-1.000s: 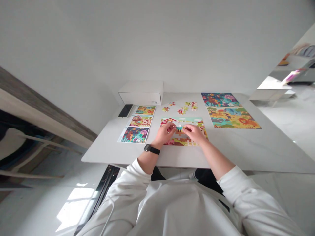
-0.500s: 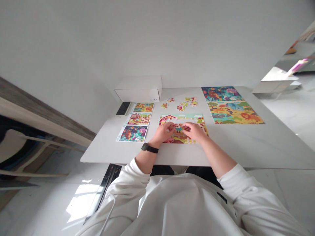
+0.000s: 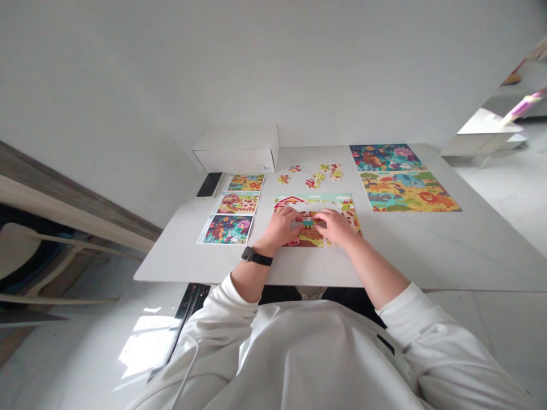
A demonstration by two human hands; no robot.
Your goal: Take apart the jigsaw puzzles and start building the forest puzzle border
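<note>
A partly assembled farm jigsaw puzzle (image 3: 315, 243) lies flat on the table in front of me, with a red barn at its upper left and a pale bare patch in its upper part. My left hand (image 3: 281, 226) is over its left side, fingers bent and closed at the edge of a small puzzle piece (image 3: 307, 222) with a figure in blue-green on it. From the other side my right hand (image 3: 335, 226) pinches the same piece. The fingers hide parts of the puzzle and the piece's edges.
Several loose puzzle pieces (image 3: 314, 181) lie beyond the puzzle. To the left are picture cards (image 3: 237, 203), a phone (image 3: 209, 185) and a white box (image 3: 235, 149). Two finished puzzles, a dark one (image 3: 384, 158) and a yellow animal one (image 3: 410, 192), lie at the right.
Both hands have lowered the piece towards the puzzle, and their fingers are flatter than before. The view has tilted slightly; the things on the table stay in place.
</note>
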